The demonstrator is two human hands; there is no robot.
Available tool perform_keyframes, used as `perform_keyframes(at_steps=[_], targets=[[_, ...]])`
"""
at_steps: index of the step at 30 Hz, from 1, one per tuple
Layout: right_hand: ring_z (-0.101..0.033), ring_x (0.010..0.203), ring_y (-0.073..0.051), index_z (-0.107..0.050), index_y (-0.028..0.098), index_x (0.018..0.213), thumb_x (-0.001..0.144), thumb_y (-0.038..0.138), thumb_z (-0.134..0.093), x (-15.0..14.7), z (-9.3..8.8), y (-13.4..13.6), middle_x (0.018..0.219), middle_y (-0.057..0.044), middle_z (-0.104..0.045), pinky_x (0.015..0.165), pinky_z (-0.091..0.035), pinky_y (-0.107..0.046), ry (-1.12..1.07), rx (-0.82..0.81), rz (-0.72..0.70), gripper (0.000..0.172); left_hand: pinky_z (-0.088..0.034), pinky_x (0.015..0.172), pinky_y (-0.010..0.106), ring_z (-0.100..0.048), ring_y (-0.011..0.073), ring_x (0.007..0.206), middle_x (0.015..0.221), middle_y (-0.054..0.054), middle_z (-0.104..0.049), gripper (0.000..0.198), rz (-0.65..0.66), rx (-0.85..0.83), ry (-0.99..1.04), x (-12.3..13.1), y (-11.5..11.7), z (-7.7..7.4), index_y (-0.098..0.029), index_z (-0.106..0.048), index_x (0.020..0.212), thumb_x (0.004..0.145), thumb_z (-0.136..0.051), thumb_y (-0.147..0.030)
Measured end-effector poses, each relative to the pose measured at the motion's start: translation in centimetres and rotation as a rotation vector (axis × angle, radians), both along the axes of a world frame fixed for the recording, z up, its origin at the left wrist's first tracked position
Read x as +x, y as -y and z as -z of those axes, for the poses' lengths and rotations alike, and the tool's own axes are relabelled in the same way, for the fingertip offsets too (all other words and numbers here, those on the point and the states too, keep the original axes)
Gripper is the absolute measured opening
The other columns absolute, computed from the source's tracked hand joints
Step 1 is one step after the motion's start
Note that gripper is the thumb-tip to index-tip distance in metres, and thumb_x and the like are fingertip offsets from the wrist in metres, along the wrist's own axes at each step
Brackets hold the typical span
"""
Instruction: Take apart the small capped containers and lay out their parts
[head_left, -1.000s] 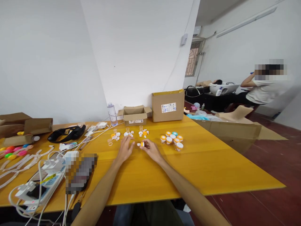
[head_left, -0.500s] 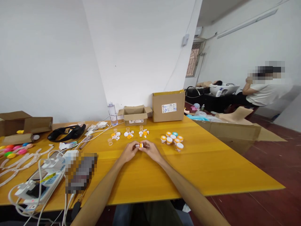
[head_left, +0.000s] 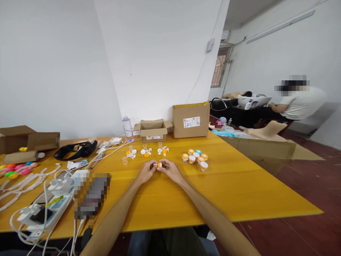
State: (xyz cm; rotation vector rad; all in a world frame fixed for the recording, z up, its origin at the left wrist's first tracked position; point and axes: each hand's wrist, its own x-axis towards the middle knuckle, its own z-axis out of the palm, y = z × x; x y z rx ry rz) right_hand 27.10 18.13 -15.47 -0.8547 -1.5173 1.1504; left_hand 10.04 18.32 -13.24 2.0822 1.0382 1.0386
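Note:
Over the middle of the table my left hand and my right hand meet, fingertips closed on a small orange-and-white lidded cup. The orange and white end points toward my right hand; the left end, pale with dark specks, is partly covered by fingers. Beyond the hands lie small groups of loose parts: white discs, orange rings, tiny white pieces and clear cups. To the right of my right hand stands a cluster of clear cups with orange, white and teal lids.
Behind the parts stand an open carton, a larger taped box and a clear bottle. On the left are a power strip with cables, a blurred dark object and a black strap. A person sits far right.
My hands and the cup in them stay almost in the same place. The seated person at the far right has lowered an arm and leaned forward.

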Motion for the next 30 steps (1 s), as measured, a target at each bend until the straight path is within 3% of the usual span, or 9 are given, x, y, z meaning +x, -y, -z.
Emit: perform_keyframes(at_steps=[18, 25, 30], targets=[[-0.064, 0.077, -0.019, -0.069, 0.021, 0.086, 0.069, 0.04, -0.073, 0.0, 0.2, 0.0, 0.081, -0.001, -0.07, 0.074, -0.052, -0.033, 0.056, 0.05, 0.009, 0.026, -0.05, 0.074, 0.03, -0.063, 0.0184, 0.075, 0.081, 0.005, -0.073, 0.034, 0.06, -0.103, 0.117, -0.2, -0.7, 0.8, -0.017, -0.074, 0.084, 0.084, -0.059, -0.047], [-0.063, 0.074, -0.019, -0.069, 0.021, 0.088, 0.07, 0.039, -0.07, -0.1, 0.3, -0.1, 0.08, -0.002, -0.069, 0.074, -0.052, -0.033, 0.073, 0.072, 0.059, 0.025, -0.05, 0.074, 0.03, -0.064, 0.0196, 0.077, 0.082, 0.005, -0.074, 0.029, 0.006, -0.013, 0.08, -0.3, -0.8, 0.6, -0.018, -0.075, 0.081, 0.085, -0.058, -0.042], [-0.064, 0.078, -0.019, -0.062, 0.022, 0.093, 0.07, 0.04, -0.07, 0.0, 0.2, 0.0, 0.084, -0.001, -0.067, 0.076, -0.053, -0.034, 0.01, 0.035, 0.081, 0.031, -0.049, 0.069, 0.029, -0.062, 0.0181, 0.072, 0.081, 0.004, -0.073, 0.027, -0.107, -0.011, 0.103, -0.7, -1.2, 0.6, -0.018, -0.073, 0.086, 0.082, -0.06, -0.042]])
